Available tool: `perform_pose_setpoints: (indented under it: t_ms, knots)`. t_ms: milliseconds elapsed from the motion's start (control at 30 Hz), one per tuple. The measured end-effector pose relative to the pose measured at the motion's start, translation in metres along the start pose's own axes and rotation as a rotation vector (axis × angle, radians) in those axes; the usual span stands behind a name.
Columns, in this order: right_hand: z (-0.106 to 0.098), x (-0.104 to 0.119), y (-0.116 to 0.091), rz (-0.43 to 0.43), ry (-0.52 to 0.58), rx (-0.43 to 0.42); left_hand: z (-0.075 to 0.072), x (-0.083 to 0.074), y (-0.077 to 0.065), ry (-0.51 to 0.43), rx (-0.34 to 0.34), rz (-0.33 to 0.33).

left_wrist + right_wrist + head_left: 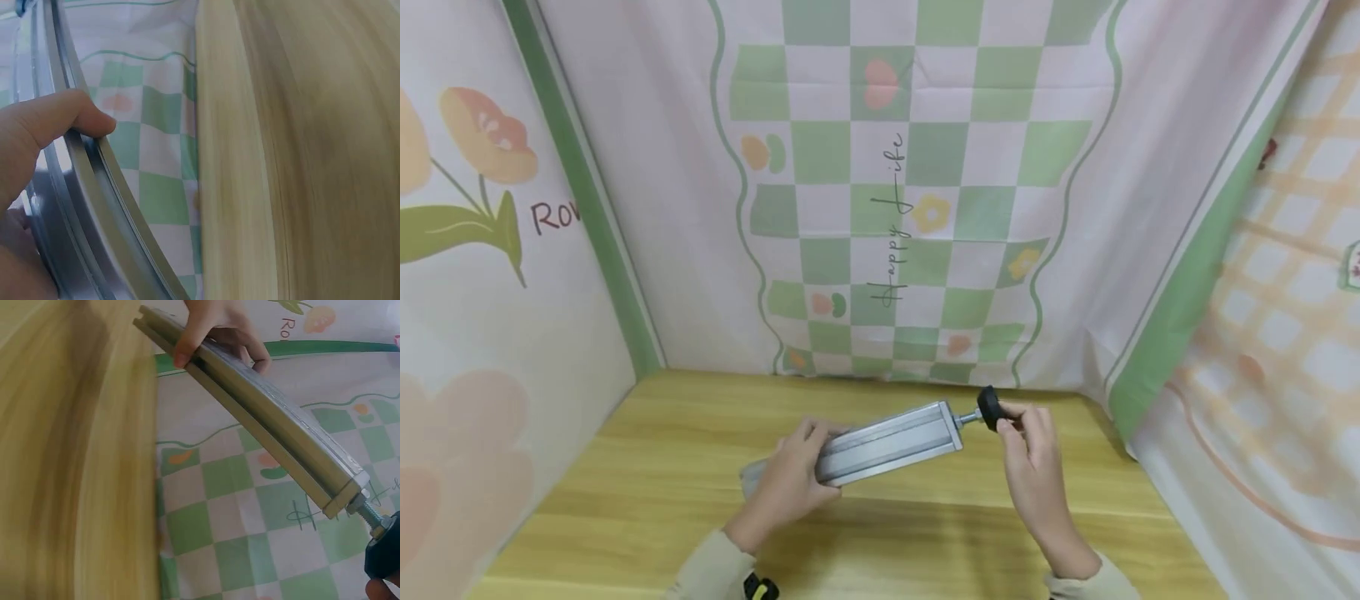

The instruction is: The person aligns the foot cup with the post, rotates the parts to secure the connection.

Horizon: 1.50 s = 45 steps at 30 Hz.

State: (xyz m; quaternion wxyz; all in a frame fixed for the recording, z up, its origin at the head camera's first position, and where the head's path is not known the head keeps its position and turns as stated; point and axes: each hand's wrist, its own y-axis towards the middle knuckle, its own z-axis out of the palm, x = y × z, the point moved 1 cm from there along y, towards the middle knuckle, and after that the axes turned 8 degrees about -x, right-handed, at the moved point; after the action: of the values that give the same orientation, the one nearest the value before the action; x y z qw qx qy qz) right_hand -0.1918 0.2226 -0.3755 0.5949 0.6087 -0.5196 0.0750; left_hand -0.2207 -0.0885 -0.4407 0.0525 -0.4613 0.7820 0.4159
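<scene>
A silver aluminium profile bar (891, 442) with lengthwise grooves is held above the table, slanting up to the right. My left hand (793, 475) grips it near its lower left end; in the left wrist view the thumb (75, 112) lies across a groove. From the capped far end of the bar sticks a threaded bolt (370, 514) with a nut. On the bolt sits a black levelling foot (989, 408), its disc turned outward. My right hand (1033, 467) pinches the foot between thumb and fingers. Only a fingertip (379, 590) of it shows in the right wrist view.
Below the hands spreads a wooden table (647, 475). Patterned curtains (685, 208) hang along its back edge and both sides. A dark band with yellow (762, 588) is on the left wrist.
</scene>
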Motion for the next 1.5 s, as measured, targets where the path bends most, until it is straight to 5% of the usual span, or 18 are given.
perform_pose_setpoints:
  t_ms: [233, 433, 633, 1033, 1233, 1500]
  knots:
    - [-0.007, -0.011, -0.01, -0.044, -0.137, 0.199, -0.011, 0.015, -0.005, -0.056, 0.082, 0.048]
    - [-0.011, -0.027, -0.023, 0.147, -0.13, 0.38, -0.011, 0.03, -0.007, -0.064, 0.218, 0.057]
    - [-0.01, -0.042, -0.036, 0.272, -0.114, 0.452, -0.001, 0.042, -0.013, -0.099, 0.324, 0.013]
    - [-0.005, -0.066, -0.057, 0.463, -0.07, 0.625, 0.014, 0.056, -0.025, -0.186, 0.371, 0.078]
    - [-0.008, -0.079, -0.06, 0.465, -0.023, 0.716, 0.019, 0.058, -0.026, -0.171, 0.393, 0.135]
    - [-0.014, -0.092, -0.061, 0.48, 0.007, 0.81, 0.026, 0.059, -0.027, -0.155, 0.452, 0.101]
